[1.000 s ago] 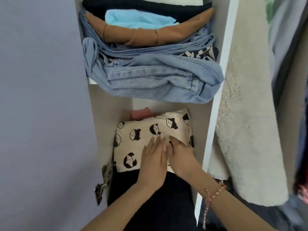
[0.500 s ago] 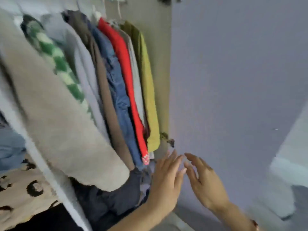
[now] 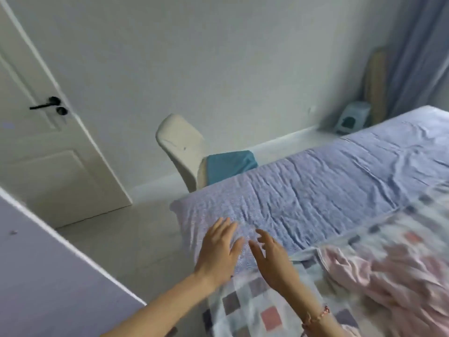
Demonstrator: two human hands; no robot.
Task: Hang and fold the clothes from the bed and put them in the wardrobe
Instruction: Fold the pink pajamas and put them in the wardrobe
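Note:
A bed with a wrinkled lilac sheet fills the right half of the view. A pink garment lies crumpled at the lower right on a checked blanket with pink and grey squares. My left hand and my right hand hover side by side over the bed's near corner, fingers spread, holding nothing. The lilac wardrobe door stands open at the lower left. The wardrobe's inside is out of view.
A cream chair with a folded teal cloth on its seat stands beyond the bed. A white room door with a black handle is at the left. A small stool and a curtain are at the far right.
The view has swung from the wardrobe shelf and the hanging clothes round to the bed. Both hands left the folded bear-print garment and are now empty over the bed's corner.

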